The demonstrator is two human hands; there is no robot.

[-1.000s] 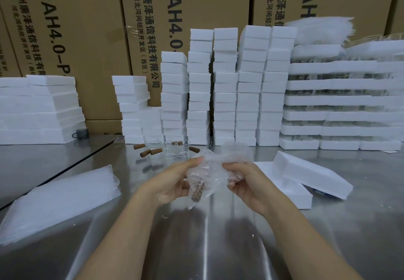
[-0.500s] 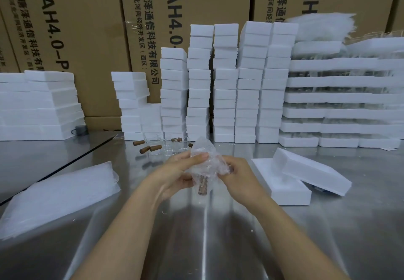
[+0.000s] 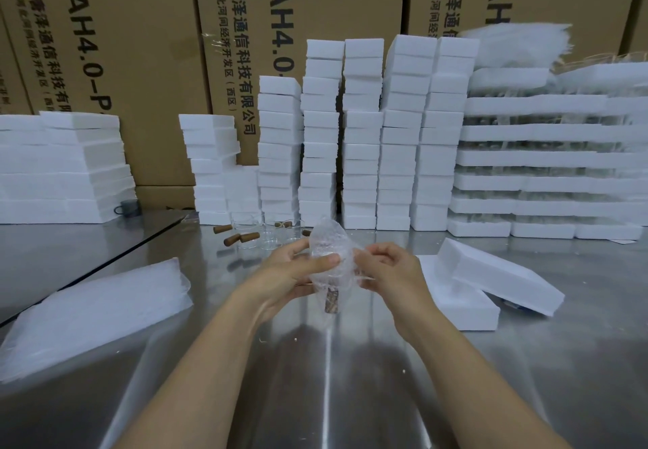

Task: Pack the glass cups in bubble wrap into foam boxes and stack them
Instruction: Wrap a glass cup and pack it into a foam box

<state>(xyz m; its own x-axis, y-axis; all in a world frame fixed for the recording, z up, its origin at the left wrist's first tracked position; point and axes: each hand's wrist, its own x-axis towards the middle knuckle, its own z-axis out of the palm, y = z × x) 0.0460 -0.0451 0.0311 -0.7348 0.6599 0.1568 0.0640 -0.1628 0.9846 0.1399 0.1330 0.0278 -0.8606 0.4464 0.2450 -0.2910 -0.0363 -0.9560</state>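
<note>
Bubble wrap (image 3: pixel 329 255) now drawn tighter around the cup, centre frame.
Left hand (image 3: pixel 298 273) and right hand (image 3: pixel 392 271) fingers close on the bundle above the tabletop (image 3: pixel 350 378).

2 bare hands (image 3: pixel 298 273) were in view, with 1 bubble-wrapped bundle (image 3: pixel 328 255) and 1 brown cork stopper (image 3: pixel 331 303) poking from it. 1 open white foam box (image 3: pixel 459 299) lay on the steel table (image 3: pixel 315 378) with 1 white foam lid (image 3: pixel 505 273) tilted on it. About 3 loose brown corks (image 3: pixel 242 238) were clear to see; the clear glass cups (image 3: pixel 270 234) numbered roughly 4. 1 flat pile of white bubble-wrap sheets (image 3: pixel 94 311) lay beside 1 small grey mug (image 3: pixel 128 207). 3 brown cardboard cartons (image 3: pixel 298 3) showed fully.
</note>
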